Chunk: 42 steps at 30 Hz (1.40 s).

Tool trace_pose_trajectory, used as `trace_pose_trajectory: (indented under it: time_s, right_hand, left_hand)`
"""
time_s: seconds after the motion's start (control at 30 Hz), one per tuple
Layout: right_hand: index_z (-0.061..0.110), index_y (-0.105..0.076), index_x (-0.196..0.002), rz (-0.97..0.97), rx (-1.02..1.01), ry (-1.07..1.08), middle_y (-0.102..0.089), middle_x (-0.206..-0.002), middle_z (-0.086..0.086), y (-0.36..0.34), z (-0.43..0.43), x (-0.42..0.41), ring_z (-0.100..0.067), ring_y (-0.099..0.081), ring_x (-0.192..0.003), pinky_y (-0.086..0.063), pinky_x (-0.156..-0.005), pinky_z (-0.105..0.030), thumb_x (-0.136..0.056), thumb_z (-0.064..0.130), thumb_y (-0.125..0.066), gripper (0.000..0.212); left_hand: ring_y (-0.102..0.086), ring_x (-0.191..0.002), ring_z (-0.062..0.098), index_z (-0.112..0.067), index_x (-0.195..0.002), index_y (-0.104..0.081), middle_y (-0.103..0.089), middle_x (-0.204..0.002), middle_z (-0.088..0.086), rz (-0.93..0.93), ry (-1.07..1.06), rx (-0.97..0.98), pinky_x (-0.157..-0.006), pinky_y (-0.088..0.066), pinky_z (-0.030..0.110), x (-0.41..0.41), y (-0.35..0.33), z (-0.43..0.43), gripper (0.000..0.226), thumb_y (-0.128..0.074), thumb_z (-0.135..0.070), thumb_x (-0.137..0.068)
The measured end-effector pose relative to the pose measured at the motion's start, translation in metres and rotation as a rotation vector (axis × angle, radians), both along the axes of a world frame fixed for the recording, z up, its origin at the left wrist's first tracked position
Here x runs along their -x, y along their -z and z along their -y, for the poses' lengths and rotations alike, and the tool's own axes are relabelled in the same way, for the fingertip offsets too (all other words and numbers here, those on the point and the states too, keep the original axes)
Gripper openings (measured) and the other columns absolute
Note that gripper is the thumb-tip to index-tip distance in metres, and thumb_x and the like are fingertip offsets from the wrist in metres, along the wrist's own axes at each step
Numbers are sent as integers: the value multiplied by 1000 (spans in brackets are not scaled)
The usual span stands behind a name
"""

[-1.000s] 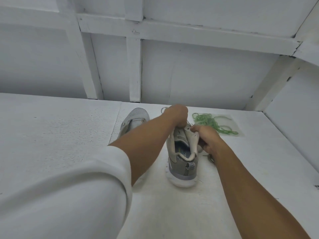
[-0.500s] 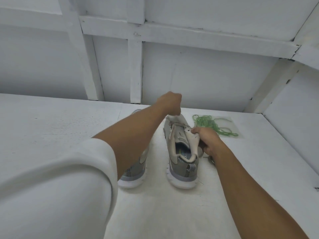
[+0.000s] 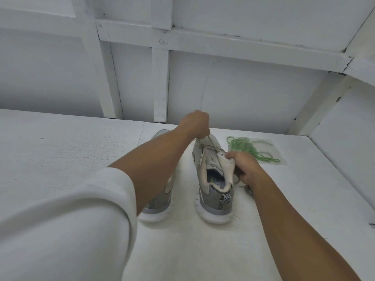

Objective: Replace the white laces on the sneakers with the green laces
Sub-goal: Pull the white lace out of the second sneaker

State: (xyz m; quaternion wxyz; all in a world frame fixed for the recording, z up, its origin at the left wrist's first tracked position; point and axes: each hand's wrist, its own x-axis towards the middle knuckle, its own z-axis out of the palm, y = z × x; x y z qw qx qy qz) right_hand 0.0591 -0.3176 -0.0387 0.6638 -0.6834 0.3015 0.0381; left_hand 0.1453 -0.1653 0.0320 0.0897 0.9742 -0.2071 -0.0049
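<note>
White sleeve near left, left forearm stretched far across the left sneaker, hiding most of it. Left hand fisted, fingers closed on a white lace drawn taut up from the right sneaker. Versus a second ago this hand sits higher off the shoe and the strand now shows. Right hand wraps the right sneaker's collar, same grip, wrist low on the counter. Green laces piled far right, untouched.
</note>
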Motion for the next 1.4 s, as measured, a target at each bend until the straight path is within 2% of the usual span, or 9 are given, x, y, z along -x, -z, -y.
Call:
trace_pose_trajectory:
  time_s: [0.4,0.57,0.7,0.8,0.93,1.03,1.2,1.33,1.4]
  right_hand:
    - [7,-64,-84,24,-50,20,-64,-80,-8,-6,-4,4,-17,-58,-66,-49,-61,-28,-92,2,-54,14]
    - [8,-64,-87,21,-42,20,-65,-83,-8,-6,-4,4,-17,-59,-67,-51,-60,-27,-92,3,-55,12]
    - [6,-66,-92,16,-16,-8,-65,-83,-9,-8,-4,4,-18,-59,-68,-51,-62,-30,-91,6,-57,9]
    - [6,-64,-89,-7,57,-83,-61,-75,-7,-14,-4,3,-18,-57,-63,-50,-56,-28,-91,10,-58,8]
    - [7,-62,-86,-22,117,-170,-61,-72,-7,-24,-2,1,-18,-58,-62,-52,-53,-27,-91,12,-60,7]
    - [6,-65,-90,19,190,-201,-68,-82,-9,-27,1,-5,-20,-62,-68,-55,-65,-32,-89,17,-65,12]
    - [10,-57,-74,54,416,-228,-58,-68,-7,-25,-3,-12,-18,-55,-59,-48,-54,-26,-86,30,-73,28]
    - [5,-65,-74,91,494,-234,-59,-63,-4,-24,-5,-14,-12,-52,-48,-41,-46,-21,-87,20,-70,21]
    - [-1,-70,-78,99,546,-186,-62,-69,-9,-24,-2,-17,-18,-52,-57,-43,-53,-25,-84,16,-70,18]
  left_hand:
    - [-56,-104,33,-3,-113,-56,-54,-117,14,135,-288,209,-72,-37,32,-10,-22,-45,28,-51,-19,-91]
    - [-55,-109,33,-4,-125,-44,-53,-122,14,18,-243,140,-75,-43,33,-8,-9,-41,43,-59,-24,-90]
    - [-61,-105,26,-12,-113,-67,-65,-116,8,-113,12,129,-84,-50,30,4,2,-14,28,-61,-21,-88]
    - [-66,-96,25,-8,-98,-74,-72,-100,8,-208,88,75,-82,-55,33,14,20,9,21,-60,-16,-85]
    - [-63,-99,26,-8,-103,-72,-70,-104,9,-225,65,83,-83,-53,34,13,33,22,23,-61,-21,-87]
    - [-63,-100,26,-9,-104,-72,-70,-104,8,-235,58,92,-83,-52,33,10,36,21,24,-61,-23,-88]
    - [-63,-98,25,-11,-102,-73,-70,-101,8,-250,4,157,-86,-54,35,8,45,19,24,-65,-26,-84]
    - [-63,-98,24,-11,-100,-75,-71,-100,7,-272,-27,217,-86,-54,35,7,49,18,25,-70,-27,-82]
    - [-64,-98,25,-10,-99,-75,-72,-100,7,-267,-34,230,-87,-54,35,8,49,18,24,-70,-27,-82]
